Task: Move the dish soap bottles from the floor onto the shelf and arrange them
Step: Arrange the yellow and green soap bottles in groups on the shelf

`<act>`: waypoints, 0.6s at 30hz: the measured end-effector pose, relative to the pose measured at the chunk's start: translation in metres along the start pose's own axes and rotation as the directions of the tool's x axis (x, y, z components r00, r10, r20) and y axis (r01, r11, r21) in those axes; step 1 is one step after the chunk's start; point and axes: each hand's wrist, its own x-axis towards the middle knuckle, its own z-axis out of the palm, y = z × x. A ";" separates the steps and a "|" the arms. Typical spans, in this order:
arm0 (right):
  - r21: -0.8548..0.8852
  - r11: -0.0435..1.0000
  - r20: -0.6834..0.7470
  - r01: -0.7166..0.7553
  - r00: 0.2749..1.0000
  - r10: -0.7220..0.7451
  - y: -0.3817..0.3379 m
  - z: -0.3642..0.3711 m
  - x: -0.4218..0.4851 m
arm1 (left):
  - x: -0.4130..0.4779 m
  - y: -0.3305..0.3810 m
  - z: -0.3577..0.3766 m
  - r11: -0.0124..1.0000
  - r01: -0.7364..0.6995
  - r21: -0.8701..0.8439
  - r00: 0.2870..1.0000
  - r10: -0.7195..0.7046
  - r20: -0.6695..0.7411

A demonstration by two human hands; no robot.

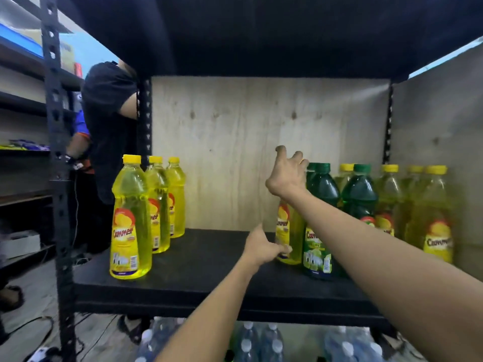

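On the black shelf board (209,259), a yellow dish soap bottle (288,231) stands upright just left of a green bottle (320,220). My right hand (287,173) lies over its cap and neck with fingers spread and hides the top. My left hand (261,246) has its fingers curled against the bottle's lower label, thumb raised. Three yellow bottles (132,218) stand in a row at the shelf's left. Another green bottle (359,192) and several yellow ones (433,218) are packed at the right.
A plywood panel (235,152) backs the shelf, with a black upright post (58,178) at the left. Behind that post a person in a black shirt (109,126) stands. Packs of water bottles (261,340) sit under the shelf. Cables lie on the floor at the lower left.
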 end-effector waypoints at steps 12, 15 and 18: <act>0.085 0.989 -0.106 -0.119 0.986 0.128 0.014 0.042 0.024 | 0.060 -0.019 0.021 0.992 -0.102 -0.074 0.995 0.102 -0.003; 0.179 0.984 -0.036 0.016 0.999 -0.009 0.003 0.053 0.028 | 0.068 -0.032 0.001 0.998 -0.059 0.034 0.978 0.065 -0.197; 0.320 0.944 0.033 0.073 0.996 -0.088 -0.016 0.073 0.033 | 0.079 -0.049 -0.027 0.993 0.001 0.120 0.934 0.042 -0.354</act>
